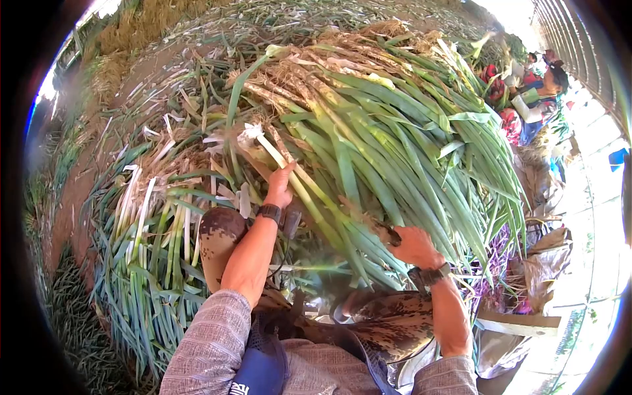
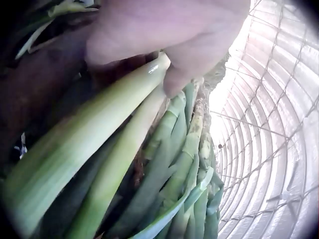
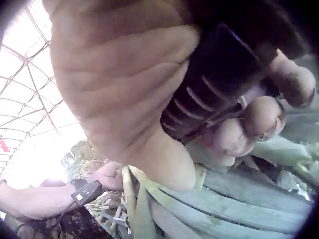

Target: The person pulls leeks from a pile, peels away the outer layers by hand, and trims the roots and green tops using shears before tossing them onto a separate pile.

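Observation:
My left hand (image 1: 280, 187) grips green onions (image 1: 300, 187) by their pale shanks, below the white root end. Two thick stalks (image 2: 94, 124) run out from under its thumb in the left wrist view. My right hand (image 1: 418, 249) is over the green leaves, to the right of the left hand. In the right wrist view its fingers (image 3: 264, 117) curl round a dark, ridged object (image 3: 214, 84), whose kind I cannot tell. The thumb lies close over the leaves (image 3: 224, 196). A big heap of unpeeled green onions (image 1: 408, 131) spreads in front of both hands.
Cleaner green onions with white shanks (image 1: 141, 217) lie in a pile on the left. Leaf scraps (image 1: 164, 79) litter the ground behind. A wooden board (image 1: 517, 324) juts out at lower right. Other people (image 1: 543, 85) are at far right, below the arched wall (image 1: 579, 39).

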The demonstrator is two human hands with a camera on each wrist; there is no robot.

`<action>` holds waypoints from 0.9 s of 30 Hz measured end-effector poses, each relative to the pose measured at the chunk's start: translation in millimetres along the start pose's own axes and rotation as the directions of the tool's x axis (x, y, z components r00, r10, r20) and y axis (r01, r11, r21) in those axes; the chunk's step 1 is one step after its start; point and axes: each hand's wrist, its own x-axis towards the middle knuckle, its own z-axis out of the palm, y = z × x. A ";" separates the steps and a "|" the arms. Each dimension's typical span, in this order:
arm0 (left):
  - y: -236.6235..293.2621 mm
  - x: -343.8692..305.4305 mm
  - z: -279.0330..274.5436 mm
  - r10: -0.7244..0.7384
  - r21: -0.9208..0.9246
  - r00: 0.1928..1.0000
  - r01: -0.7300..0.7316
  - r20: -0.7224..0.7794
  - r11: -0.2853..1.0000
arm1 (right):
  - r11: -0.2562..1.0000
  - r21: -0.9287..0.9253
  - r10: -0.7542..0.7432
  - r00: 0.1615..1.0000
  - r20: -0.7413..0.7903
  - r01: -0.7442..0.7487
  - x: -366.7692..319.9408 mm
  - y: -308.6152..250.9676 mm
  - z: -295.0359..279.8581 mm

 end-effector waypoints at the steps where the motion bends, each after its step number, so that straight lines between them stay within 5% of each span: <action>1: 2.4 -2.6 0.7 -0.009 0.046 1.000 0.008 0.013 0.999 | 0.998 -0.052 -0.035 0.998 -0.045 0.033 -6.3 10.7 5.8; 7: 2.9 -3.1 3.1 -0.018 0.100 0.999 0.023 -0.051 0.995 | 0.992 -0.069 -0.109 0.992 -0.061 0.104 -38.8 33.0 19.4; 10: 6.7 -9.1 3.1 0.005 0.113 0.998 -0.011 0.055 0.994 | 0.995 -0.053 -0.080 0.997 -0.013 0.080 -33.9 33.4 22.1; 16: 8.8 -26.3 7.8 -0.187 0.141 0.955 0.158 0.228 0.977 | 0.988 -0.035 -0.152 0.984 -0.092 0.149 -15.5 20.8 21.2; 27: 11.0 -43.5 23.8 -0.205 0.018 0.952 0.207 0.227 0.978 | 0.991 -0.051 -0.132 0.983 -0.129 0.126 12.9 -6.8 32.5</action>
